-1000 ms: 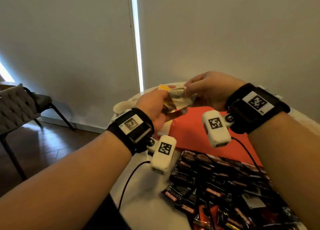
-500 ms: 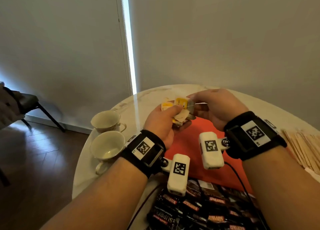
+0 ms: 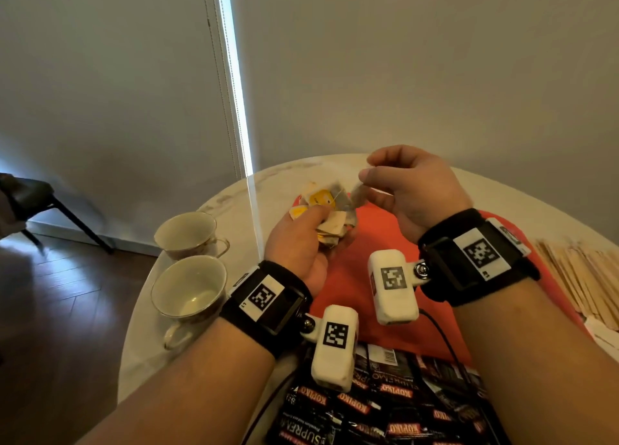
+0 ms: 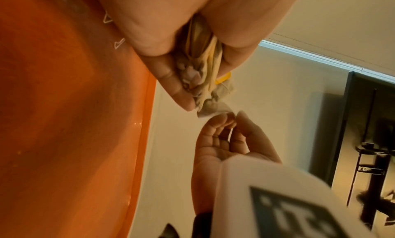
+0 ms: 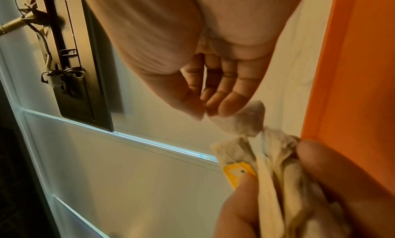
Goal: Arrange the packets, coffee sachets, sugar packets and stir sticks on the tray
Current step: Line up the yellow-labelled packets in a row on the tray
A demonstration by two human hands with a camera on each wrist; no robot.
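Right hand now lifted, pinching one tea bag, left hand gripping bunch, round table, grey wall

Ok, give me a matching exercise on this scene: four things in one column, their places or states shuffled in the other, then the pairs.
Things:
1. bundle of tea bags
2. two teacups
3. coffee sachets
4. stir sticks

Places or states:
A. piled at the near edge of the table, by the orange tray
B. held in the left hand
C. on the table, right of the tray
D. empty, on the table, left of the tray

Pairs: 1-B, 2-D, 3-A, 4-C
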